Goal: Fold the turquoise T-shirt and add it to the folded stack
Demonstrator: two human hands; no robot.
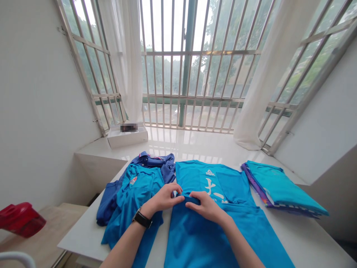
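Bare forearms (pixel 125 243) reached from six o'clock over the white tabletop (pixel 83 230), which met a glossy sill (pixel 181 143) below barred windows (pixel 170 70). Sheer curtains (pixel 132 63) hung at eleven and one; a white box (pixel 128 138) sat at eleven, rumpled blue garments (pixel 139 186) at ten, a folded stack (pixel 281 186) at two. Centred before me, the bright blue shirt (pixel 212 238) bore white lettering, a crease crossing its middle. My left hand (pixel 164 197) and right hand (pixel 208 206) curled there; whether either pinched cloth, I couldn't tell.
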